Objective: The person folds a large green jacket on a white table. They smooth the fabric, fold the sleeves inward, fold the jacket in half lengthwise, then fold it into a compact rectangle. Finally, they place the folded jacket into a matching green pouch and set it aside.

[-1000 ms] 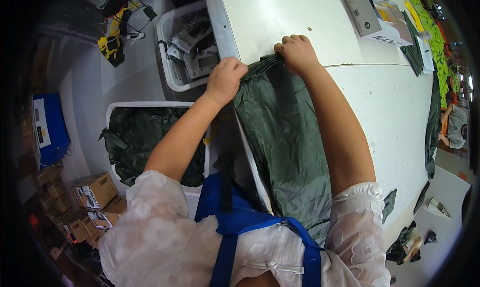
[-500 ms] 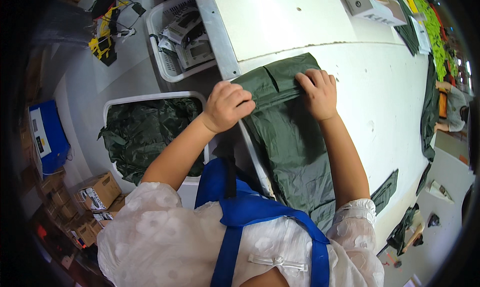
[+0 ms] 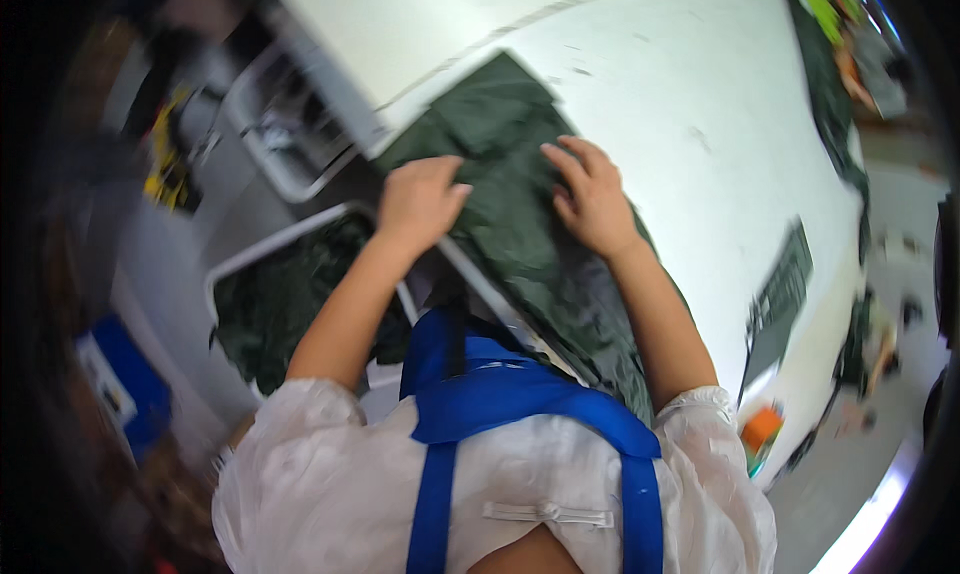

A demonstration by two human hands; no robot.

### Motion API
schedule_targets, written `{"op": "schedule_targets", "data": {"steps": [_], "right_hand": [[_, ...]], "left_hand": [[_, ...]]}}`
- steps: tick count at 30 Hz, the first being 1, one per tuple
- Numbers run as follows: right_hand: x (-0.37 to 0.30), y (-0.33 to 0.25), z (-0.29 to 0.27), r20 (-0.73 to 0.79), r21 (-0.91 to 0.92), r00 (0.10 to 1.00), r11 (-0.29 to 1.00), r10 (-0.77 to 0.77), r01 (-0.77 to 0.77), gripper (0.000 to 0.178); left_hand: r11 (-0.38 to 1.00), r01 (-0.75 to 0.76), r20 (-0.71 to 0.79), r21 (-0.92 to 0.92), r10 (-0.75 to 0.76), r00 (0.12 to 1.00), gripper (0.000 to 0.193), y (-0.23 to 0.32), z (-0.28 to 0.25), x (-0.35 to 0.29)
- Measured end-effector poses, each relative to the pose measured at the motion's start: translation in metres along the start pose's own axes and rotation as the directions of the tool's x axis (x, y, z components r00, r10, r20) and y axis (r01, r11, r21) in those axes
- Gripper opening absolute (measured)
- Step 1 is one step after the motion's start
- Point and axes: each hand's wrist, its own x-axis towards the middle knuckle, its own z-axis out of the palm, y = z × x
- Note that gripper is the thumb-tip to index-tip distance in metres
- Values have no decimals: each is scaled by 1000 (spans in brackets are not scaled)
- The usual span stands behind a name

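A long dark green sheet of thin, crinkly fabric point(image 3: 500, 189) lies along the table's near left edge. Its far end is spread flat and comes to a corner. At the fabric's left side is my left hand point(image 3: 418, 202), fingers stretched over it and thumb a little apart; nothing shows in its grasp. On the right side my right hand point(image 3: 597, 196) is over the fabric with its fingers bent and spread, also holding nothing. Motion blurs the picture, so whether the fingertips press on the fabric is hard to tell.
The white table point(image 3: 690, 154) carries a smaller folded green piece point(image 3: 780, 299) at the right. Left of the table stand a white bin of crumpled green fabric point(image 3: 285, 299) and a light basket point(image 3: 245, 109). An orange object point(image 3: 762, 429) sits beside my right sleeve.
Both hands have loosened from the folded-over end of the fabric, and that end now lies opened out, pointing away. The whole view has swung round.
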Motion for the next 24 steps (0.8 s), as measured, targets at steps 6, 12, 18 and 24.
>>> {"op": "schedule_targets", "data": {"steps": [6, 12, 18, 24], "right_hand": [[-223, 85, -79, -404, -169, 744, 756, 532, -632, 44], [-561, 147, -153, -754, 79, -74, -21, 652, -997, 40], [-864, 133, -136, -437, 402, -662, -526, 609, -749, 48], [-800, 121, -150, 56, 698, -575, -443, 817, -562, 79]], "left_hand": [[929, 33, 67, 369, -62, 996, 64, 17, 15, 13], [890, -16, 208, 455, -89, 974, 65, -10, 29, 19], [848, -145, 329, 510, -36, 944, 70, -46, 56, 47], [728, -69, 296, 682, -188, 936, 74, -82, 46, 62]]}}
